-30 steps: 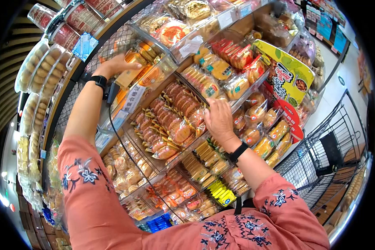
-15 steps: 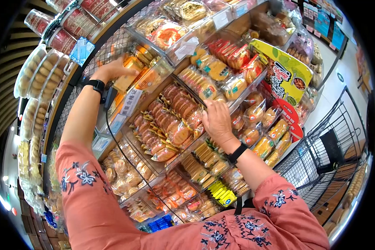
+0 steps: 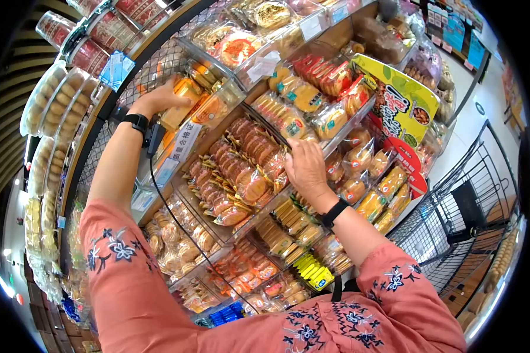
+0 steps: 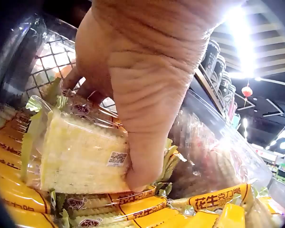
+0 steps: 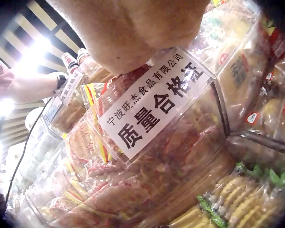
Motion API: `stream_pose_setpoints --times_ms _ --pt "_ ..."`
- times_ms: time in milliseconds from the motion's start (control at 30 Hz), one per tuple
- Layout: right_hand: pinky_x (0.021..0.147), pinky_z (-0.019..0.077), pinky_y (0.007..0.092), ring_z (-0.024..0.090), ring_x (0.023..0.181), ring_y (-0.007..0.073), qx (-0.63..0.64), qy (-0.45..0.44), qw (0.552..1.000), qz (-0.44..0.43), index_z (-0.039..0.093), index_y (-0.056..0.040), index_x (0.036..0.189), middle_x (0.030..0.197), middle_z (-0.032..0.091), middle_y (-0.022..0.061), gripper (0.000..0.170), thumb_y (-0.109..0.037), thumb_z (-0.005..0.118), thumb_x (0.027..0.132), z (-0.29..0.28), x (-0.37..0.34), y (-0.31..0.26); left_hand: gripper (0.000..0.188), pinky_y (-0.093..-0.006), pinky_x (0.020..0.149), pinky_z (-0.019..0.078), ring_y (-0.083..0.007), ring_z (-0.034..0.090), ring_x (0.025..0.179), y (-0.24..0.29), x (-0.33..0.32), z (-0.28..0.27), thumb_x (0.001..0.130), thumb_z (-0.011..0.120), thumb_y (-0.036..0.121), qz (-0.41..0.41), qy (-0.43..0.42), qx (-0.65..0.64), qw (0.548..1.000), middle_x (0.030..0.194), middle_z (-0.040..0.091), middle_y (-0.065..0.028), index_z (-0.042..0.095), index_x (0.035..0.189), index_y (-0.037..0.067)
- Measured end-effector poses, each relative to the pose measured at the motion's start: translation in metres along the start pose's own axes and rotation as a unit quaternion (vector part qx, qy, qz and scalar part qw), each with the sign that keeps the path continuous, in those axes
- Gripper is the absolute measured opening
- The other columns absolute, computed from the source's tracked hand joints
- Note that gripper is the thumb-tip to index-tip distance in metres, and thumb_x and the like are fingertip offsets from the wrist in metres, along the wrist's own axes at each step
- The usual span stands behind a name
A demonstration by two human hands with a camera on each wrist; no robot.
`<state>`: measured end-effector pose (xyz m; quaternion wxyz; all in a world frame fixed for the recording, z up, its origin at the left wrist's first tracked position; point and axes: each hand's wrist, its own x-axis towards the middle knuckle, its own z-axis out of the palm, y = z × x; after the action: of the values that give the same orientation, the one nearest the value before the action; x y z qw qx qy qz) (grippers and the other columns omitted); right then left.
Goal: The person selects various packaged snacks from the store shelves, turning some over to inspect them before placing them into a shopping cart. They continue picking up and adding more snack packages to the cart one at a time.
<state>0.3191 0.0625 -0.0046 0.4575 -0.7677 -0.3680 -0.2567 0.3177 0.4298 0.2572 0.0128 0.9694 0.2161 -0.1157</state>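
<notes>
My left hand [image 3: 159, 99] is inside a clear bin of orange-and-yellow wrapped snacks. It pinches a snack packet [image 4: 83, 154], a pale, ridged slab in clear wrap with a small printed code. The thumb presses the near face, while the other fingers reach behind and are partly hidden. More orange packets [image 4: 147, 209] lie underneath. In the head view my right hand [image 3: 307, 167] holds the rim of another clear bin, its fingers bent over the edge. Reddish round packaged biscuits [image 3: 253, 182] fill that bin, and a white printed label [image 5: 156, 102] is on its front.
Clear-walled bins of packaged biscuits and cakes surround both hands. A yellow-green sign [image 3: 403, 100] stands at the right, beyond it a black shopping cart [image 3: 459, 217]. Tubs of round biscuits [image 3: 56, 106] line the left. A dark cable [image 3: 185, 220] hangs from the left wrist.
My left thumb, stretched out to the right before, has come down against the packet. The view has shifted slightly. My right hand stays at the bin rim.
</notes>
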Motion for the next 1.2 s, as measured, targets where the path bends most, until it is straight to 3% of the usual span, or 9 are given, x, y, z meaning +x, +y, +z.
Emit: stream_pose_setpoints --times_ms 133,267,367,433,600,800,900,1000,1200 --pt "0.093 0.0423 0.0446 0.058 0.099 0.0328 0.004 0.009 1.000 -0.005 0.055 -0.0013 0.121 0.104 0.061 0.0157 0.039 -0.010 0.065 0.085 0.001 -0.001 0.000 0.131 -0.0370 0.111 0.0383 -0.0351 0.051 0.134 -0.010 -0.003 0.001 0.068 0.078 0.058 0.028 0.081 -0.046 0.995 0.142 0.052 -0.0298 0.009 0.157 -0.009" --pt "0.093 0.0424 0.0445 0.059 0.100 0.0319 -0.003 0.000 1.000 -0.001 0.056 -0.0012 0.120 0.105 0.062 0.0151 0.038 -0.011 0.065 0.085 0.003 -0.003 -0.001 0.131 -0.0329 0.099 0.0450 -0.0293 0.059 0.115 0.004 -0.034 -0.017 0.066 0.082 0.055 0.022 0.078 -0.150 0.985 0.132 0.057 -0.0223 0.012 0.156 -0.011" --pt "0.093 0.0427 0.0445 0.059 0.101 0.0315 -0.005 -0.003 1.000 0.001 0.057 -0.0008 0.119 0.105 0.063 0.0150 0.037 -0.012 0.066 0.085 0.003 -0.002 0.000 0.127 -0.0370 0.118 0.0303 -0.0347 0.039 0.143 -0.010 -0.030 -0.009 0.069 0.078 0.058 0.009 0.000 -0.081 0.997 0.151 0.040 -0.0299 0.017 0.155 -0.012" --pt "0.093 0.0428 0.0445 0.060 0.102 0.0316 -0.005 -0.009 1.000 -0.002 0.057 -0.0004 0.118 0.105 0.063 0.0151 0.036 -0.012 0.066 0.086 0.003 -0.001 0.003 0.126 -0.0398 0.116 0.0339 -0.0392 0.042 0.141 -0.011 -0.028 0.006 0.068 0.074 0.059 0.022 0.063 0.009 0.998 0.151 0.040 -0.0339 0.015 0.156 -0.010" --pt "0.093 0.0428 0.0451 0.060 0.102 0.0343 0.015 -0.022 1.000 -0.012 0.056 0.0015 0.119 0.107 0.063 0.0173 0.035 -0.013 0.065 0.088 0.002 -0.004 0.008 0.126 -0.0431 0.109 0.0417 -0.0407 0.052 0.132 0.004 -0.039 -0.003 0.065 0.074 0.062 -0.031 0.003 0.069 0.997 0.142 0.050 -0.0347 0.022 0.154 -0.010" --pt "0.094 0.0427 0.0459 0.059 0.100 0.0359 0.005 -0.039 0.999 -0.006 0.055 0.0023 0.119 0.107 0.063 0.0189 0.034 -0.014 0.064 0.090 0.000 -0.004 0.005 0.119 -0.0441 0.111 0.0395 -0.0393 0.048 0.137 -0.002 -0.026 -0.005 0.065 0.071 0.071 -0.086 -0.042 0.137 0.986 0.148 0.045 -0.0325 0.039 0.148 -0.007" --pt "0.094 0.0424 0.0459 0.059 0.101 0.0358 0.006 -0.036 0.999 -0.007 0.055 0.0023 0.119 0.107 0.063 0.0189 0.034 -0.014 0.063 0.090 -0.001 -0.004 0.004 0.117 -0.0446 0.110 0.0402 -0.0395 0.048 0.137 -0.006 -0.030 -0.003 0.064 0.071 0.072 -0.070 -0.002 0.125 0.990 0.149 0.045 -0.0322 0.045 0.144 -0.009" --pt "0.095 0.0423 0.0456 0.059 0.101 0.0355 0.000 -0.038 0.999 -0.001 0.055 0.0020 0.119 0.108 0.063 0.0188 0.034 -0.015 0.063 0.090 0.000 -0.005 0.003 0.122 -0.0440 0.112 0.0388 -0.0428 0.045 0.138 0.010 -0.033 -0.009 0.064 0.070 0.071 -0.076 -0.055 0.143 0.985 0.150 0.041 -0.0358 0.039 0.144 -0.015" --pt "0.095 0.0422 0.0451 0.059 0.104 0.0352 -0.002 -0.045 0.999 0.015 0.055 0.0012 0.120 0.109 0.063 0.0191 0.035 -0.015 0.062 0.090 0.001 -0.005 0.003 0.118 -0.0452 0.111 0.0403 -0.0428 0.047 0.136 -0.008 -0.024 0.006 0.064 0.073 0.066 -0.062 -0.018 0.133 0.989 0.145 0.047 -0.0348 0.038 0.145 -0.011"
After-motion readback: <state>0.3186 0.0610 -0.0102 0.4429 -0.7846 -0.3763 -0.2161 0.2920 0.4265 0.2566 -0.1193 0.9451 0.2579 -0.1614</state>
